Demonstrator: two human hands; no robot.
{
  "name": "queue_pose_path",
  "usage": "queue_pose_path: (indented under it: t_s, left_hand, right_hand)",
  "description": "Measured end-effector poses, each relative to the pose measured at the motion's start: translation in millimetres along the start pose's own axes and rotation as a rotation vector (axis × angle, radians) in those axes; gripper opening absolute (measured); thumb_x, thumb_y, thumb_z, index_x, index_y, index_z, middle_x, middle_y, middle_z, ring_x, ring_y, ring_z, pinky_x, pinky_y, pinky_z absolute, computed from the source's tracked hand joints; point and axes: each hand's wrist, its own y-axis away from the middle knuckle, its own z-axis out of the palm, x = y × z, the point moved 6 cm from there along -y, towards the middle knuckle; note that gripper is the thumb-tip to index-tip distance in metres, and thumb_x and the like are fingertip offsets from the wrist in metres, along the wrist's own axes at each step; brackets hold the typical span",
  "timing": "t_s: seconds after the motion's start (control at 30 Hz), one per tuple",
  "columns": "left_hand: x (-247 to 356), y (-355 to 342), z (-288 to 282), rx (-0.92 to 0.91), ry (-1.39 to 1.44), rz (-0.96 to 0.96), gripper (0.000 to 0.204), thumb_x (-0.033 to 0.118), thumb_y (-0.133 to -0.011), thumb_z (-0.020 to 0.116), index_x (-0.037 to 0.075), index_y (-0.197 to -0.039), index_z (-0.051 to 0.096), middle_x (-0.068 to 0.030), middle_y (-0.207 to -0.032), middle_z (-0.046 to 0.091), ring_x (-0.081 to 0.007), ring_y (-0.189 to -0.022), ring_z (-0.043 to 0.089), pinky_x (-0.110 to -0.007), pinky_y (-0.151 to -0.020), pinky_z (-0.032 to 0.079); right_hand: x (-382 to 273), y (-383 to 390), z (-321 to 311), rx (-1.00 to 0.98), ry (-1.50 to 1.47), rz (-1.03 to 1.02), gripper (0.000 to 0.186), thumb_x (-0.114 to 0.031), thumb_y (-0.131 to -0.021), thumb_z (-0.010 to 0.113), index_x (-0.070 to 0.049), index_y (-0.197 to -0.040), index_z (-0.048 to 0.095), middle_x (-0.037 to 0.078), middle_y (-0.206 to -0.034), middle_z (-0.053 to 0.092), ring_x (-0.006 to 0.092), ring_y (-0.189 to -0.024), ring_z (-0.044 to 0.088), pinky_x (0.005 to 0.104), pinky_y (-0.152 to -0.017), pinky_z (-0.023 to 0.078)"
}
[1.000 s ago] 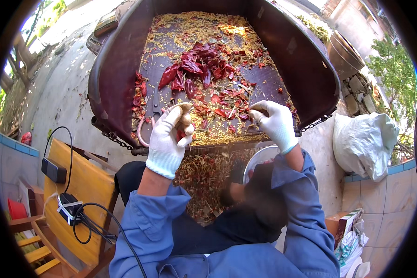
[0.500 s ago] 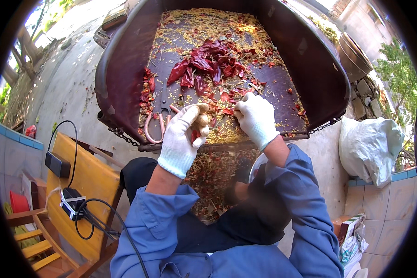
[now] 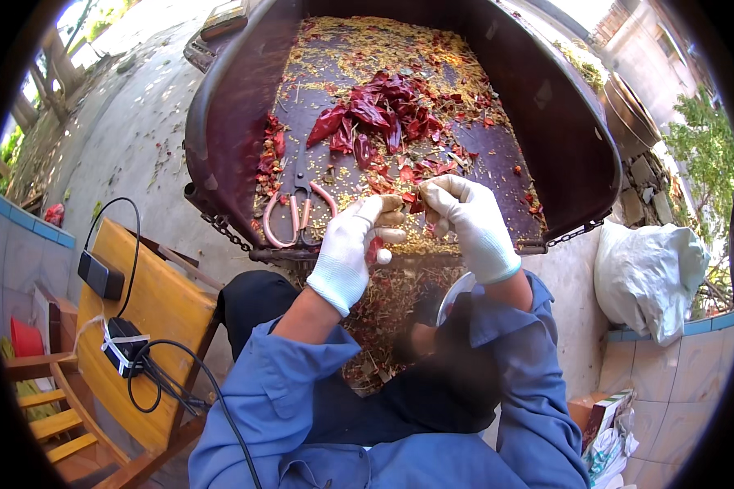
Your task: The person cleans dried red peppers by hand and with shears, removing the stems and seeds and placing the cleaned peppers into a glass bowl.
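My left hand [image 3: 352, 246], in a white knit glove, is closed on a dried red chili pepper [image 3: 373, 247]. Only a strip of that pepper shows below the curled fingers. My right hand [image 3: 475, 226], gloved likewise, pinches a small dark red chili piece [image 3: 417, 204] close to the left fingertips. Both hands hover over the near edge of a dark maroon cart bed [image 3: 485, 159]. Pink-handled scissors [image 3: 302, 210] lie on the bed just left of my left hand. Beyond my hands sits a heap of dried red chilies [image 3: 371, 112], with yellow seeds [image 3: 334, 61] and torn bits scattered round it.
The cart's raised side walls flank the bed, and a chain [image 3: 575, 234] hangs at its near right corner. A wooden chair [image 3: 159, 297] at left carries a black box and cables. A white sack [image 3: 648, 277] stands at right. Debris [image 3: 383, 314] lies between my legs.
My right hand has come closer to the left, with a red piece now showing at its fingertips. My left hand has shifted slightly right. The whole view has moved a little.
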Motion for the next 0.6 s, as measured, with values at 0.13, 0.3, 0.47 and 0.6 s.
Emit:
queue_pose_path:
  t_s: [0.13, 0.3, 0.47, 0.6]
  left_hand:
    - [-0.1, -0.4, 3.6, -0.06, -0.068, 0.049, 0.033, 0.029, -0.104, 0.048, 0.001, -0.119, 0.059, -0.0042, -0.098, 0.066, -0.0094, -0.079, 0.063, -0.022, -0.054, 0.043]
    - [4.1, 3.6, 6.9, -0.03, -0.165, 0.088, 0.025, 0.021, -0.1, 0.057, 0.001, -0.115, 0.06, -0.0038, -0.096, 0.066, -0.0064, -0.069, 0.062, -0.019, -0.046, 0.039]
    - [8.3, 2.8, -2.5, 0.023, -0.205, 0.13, 0.019, 0.016, -0.098, 0.061, 0.001, -0.11, 0.061, -0.002, -0.086, 0.066, -0.0044, -0.061, 0.058, -0.018, -0.042, 0.036]
    - [17.8, 5.3, -9.2, 0.029, -0.151, 0.157, 0.015, 0.015, -0.099, 0.054, 0.002, -0.106, 0.06, -0.0047, -0.09, 0.067, -0.0057, -0.066, 0.061, -0.019, -0.043, 0.038]
  right_hand:
    - [-5.2, 2.7, 11.4, 0.023, 0.093, 0.009, 0.027, -0.025, -0.094, 0.067, 0.0, -0.104, 0.069, 0.001, -0.084, 0.068, 0.0059, -0.069, 0.058, 0.0215, -0.059, 0.047]
    - [0.1, 0.4, 15.4, -0.026, 0.045, -0.042, 0.027, -0.024, -0.096, 0.065, 0.001, -0.105, 0.069, 0.001, -0.084, 0.068, 0.0059, -0.071, 0.059, 0.0216, -0.059, 0.048]
    - [-7.8, 10.1, 26.0, -0.027, 0.008, -0.047, 0.027, -0.024, -0.098, 0.062, 0.001, -0.105, 0.068, 0.001, -0.081, 0.067, 0.0056, -0.067, 0.058, 0.0212, -0.057, 0.047]
    - [-2.8, 8.3, 12.8, 0.062, 0.183, -0.078, 0.023, -0.022, -0.095, 0.064, -0.001, -0.102, 0.071, 0.005, -0.077, 0.069, 0.0079, -0.064, 0.061, 0.0242, -0.059, 0.05]
